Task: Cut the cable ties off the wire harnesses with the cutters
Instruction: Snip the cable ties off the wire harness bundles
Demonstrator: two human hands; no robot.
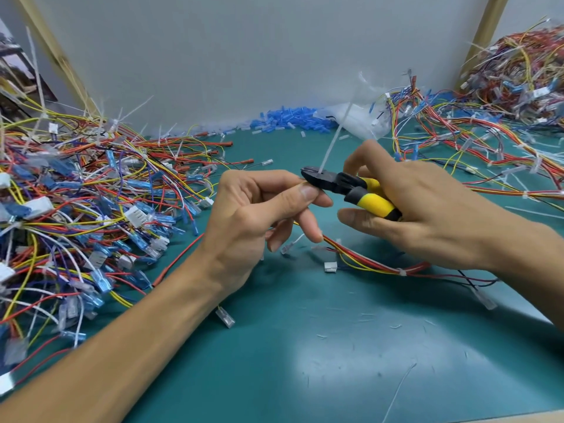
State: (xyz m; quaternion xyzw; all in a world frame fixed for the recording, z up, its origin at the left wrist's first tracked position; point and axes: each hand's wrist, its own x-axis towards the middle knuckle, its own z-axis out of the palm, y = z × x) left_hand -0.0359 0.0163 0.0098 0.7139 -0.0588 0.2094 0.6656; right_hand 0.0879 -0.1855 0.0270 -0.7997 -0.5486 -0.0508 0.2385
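My right hand (427, 209) grips the cutters (351, 187) by their yellow and black handles above the middle of the green mat (305, 346). The black jaws point left and sit at the base of a white cable tie (334, 138) whose long tail stands up and to the right. My left hand (259, 209) pinches the wire harness (372, 261) right at the jaws, between thumb and forefinger. The harness's red, yellow and orange wires trail down to the right under my right hand, with another white tie further along them.
A big tangle of wire harnesses (76, 209) with blue terminals and white connectors fills the left side. More harnesses (488, 141) spread and pile up at the right and back right. Blue sleeves (290, 117) and a clear bag (360, 117) lie against the back wall. Loose connectors and tie scraps dot the mat.
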